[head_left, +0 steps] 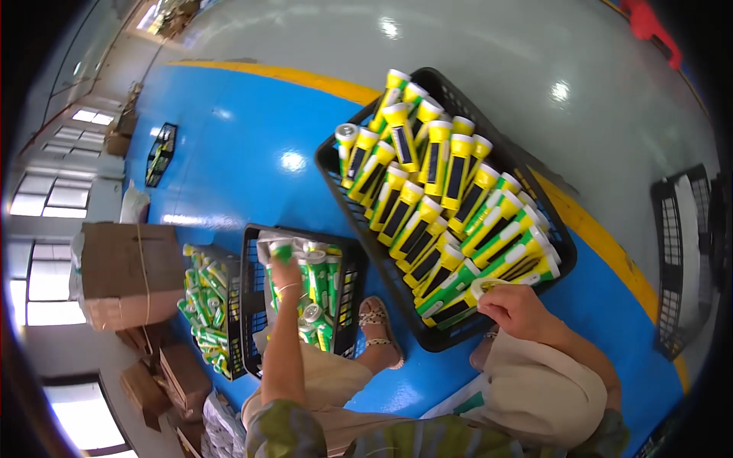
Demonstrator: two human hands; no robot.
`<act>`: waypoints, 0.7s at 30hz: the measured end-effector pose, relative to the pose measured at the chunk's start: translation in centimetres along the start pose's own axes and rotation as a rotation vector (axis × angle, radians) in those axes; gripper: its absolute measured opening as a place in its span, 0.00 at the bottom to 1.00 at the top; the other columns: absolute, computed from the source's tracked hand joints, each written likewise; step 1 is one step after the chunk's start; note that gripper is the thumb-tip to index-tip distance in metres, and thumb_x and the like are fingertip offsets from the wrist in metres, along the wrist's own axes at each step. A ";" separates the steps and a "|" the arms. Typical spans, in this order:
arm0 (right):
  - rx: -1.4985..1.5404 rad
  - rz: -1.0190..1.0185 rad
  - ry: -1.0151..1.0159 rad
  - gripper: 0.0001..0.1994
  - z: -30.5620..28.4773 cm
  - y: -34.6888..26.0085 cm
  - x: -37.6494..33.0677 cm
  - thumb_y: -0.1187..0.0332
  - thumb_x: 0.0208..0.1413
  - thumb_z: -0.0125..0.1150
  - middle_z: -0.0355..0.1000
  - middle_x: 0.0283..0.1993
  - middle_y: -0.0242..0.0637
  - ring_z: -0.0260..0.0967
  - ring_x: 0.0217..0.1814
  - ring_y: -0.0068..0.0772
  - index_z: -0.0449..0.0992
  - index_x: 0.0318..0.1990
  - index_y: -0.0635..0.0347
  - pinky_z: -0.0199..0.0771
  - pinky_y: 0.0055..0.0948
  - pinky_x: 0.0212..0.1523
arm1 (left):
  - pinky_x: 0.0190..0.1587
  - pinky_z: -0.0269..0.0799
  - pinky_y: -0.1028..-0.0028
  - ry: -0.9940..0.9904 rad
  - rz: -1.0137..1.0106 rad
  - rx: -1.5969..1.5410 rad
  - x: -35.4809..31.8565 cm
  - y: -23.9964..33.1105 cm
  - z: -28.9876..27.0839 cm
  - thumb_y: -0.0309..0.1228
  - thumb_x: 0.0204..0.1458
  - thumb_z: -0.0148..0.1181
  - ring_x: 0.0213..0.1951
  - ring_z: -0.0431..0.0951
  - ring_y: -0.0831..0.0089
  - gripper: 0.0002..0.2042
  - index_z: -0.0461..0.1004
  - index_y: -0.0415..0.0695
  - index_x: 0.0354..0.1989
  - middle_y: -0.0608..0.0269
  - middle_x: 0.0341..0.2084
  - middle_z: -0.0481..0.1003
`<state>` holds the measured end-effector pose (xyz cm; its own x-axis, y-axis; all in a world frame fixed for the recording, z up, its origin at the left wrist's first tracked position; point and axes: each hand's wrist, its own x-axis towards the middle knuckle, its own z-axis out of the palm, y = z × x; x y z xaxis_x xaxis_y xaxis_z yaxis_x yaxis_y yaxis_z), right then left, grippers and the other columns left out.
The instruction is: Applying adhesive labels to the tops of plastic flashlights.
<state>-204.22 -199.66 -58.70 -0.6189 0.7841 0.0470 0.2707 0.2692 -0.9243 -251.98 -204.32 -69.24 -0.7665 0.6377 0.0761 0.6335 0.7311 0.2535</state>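
In the smaller black basket (250, 278) on the left, my left hand (285, 273) is closed around the top of a green tube (281, 249). Green and white tubes (315, 278) with metal ends stand and lean around it. My right hand (513, 309) is at the near right corner of the large black basket (435, 341), its fingers pinching a pale, ring-shaped piece (486, 285); whether this is a cap or a roll I cannot tell. Yellow and green tubes (458, 169) with white caps and dark panels fill that basket in leaning rows.
Another basket of green tubes (210, 305) stands at the left, beside a large cardboard box (131, 267). Smaller cartons (179, 374) lie nearer. A black crate (672, 259) is at far right, another (161, 155) far left. My sandalled foot (376, 336) is between the baskets.
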 end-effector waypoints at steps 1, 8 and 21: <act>-0.012 0.020 -0.002 0.02 -0.2 0.2 0.0 0.72 0.47 0.58 0.71 0.27 0.38 0.69 0.29 0.42 0.73 0.29 0.59 0.69 0.33 0.29 | 0.41 0.70 0.57 -0.048 -0.156 0.117 0.8 -4.1 -0.4 0.39 0.45 0.58 0.39 0.74 0.47 0.20 0.63 0.39 0.42 0.46 0.35 0.73; 0.013 0.030 -0.057 0.03 -0.2 0.4 0.1 0.72 0.48 0.58 0.70 0.29 0.39 0.68 0.30 0.42 0.72 0.30 0.59 0.69 0.32 0.30 | 0.57 0.52 0.54 0.115 0.354 0.334 -1.4 -0.9 2.0 0.36 0.45 0.58 0.55 0.58 0.47 0.25 0.62 0.35 0.50 0.44 0.47 0.64; 0.054 0.170 0.092 0.04 -0.5 1.3 0.5 0.73 0.50 0.57 0.70 0.29 0.40 0.69 0.30 0.41 0.72 0.33 0.62 0.68 0.31 0.30 | 0.43 0.69 0.66 -0.872 0.398 -0.532 -9.5 20.0 9.0 0.26 0.40 0.62 0.40 0.72 0.60 0.29 0.58 0.37 0.53 0.53 0.37 0.69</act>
<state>-203.84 -198.68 -59.67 -0.4972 0.8640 -0.0798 0.3245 0.0999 -0.9406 -231.09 -193.60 -73.55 -0.0460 0.9106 -0.4107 0.5313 0.3705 0.7619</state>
